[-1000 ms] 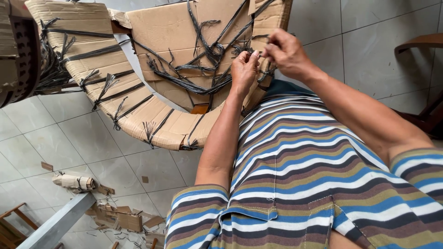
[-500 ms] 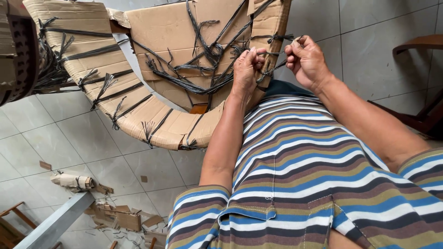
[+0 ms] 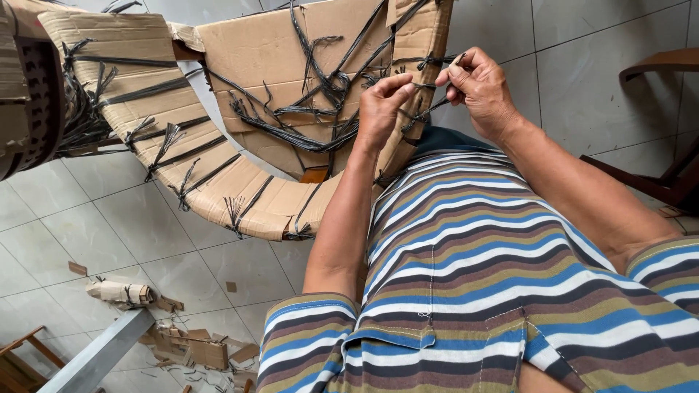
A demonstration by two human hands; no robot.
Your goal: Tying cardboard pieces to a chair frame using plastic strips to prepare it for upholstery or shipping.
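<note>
2 hands pinch black plastic strapping at the edge of a cardboard-wrapped piece.

The left hand [image 3: 380, 109] and right hand [image 3: 477, 91] each close on a black strap [image 3: 426, 109] stretched between them, just beside the right edge of the cardboard wrapping [image 3: 269, 54]. Tiled floor [image 3: 597, 65] lies open to the right, with a wooden chair [image 3: 666, 65] beyond.

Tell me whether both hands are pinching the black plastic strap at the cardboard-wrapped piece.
Yes: the left hand and right hand both pinch the black plastic strap beside the cardboard-wrapped curved piece.
</note>
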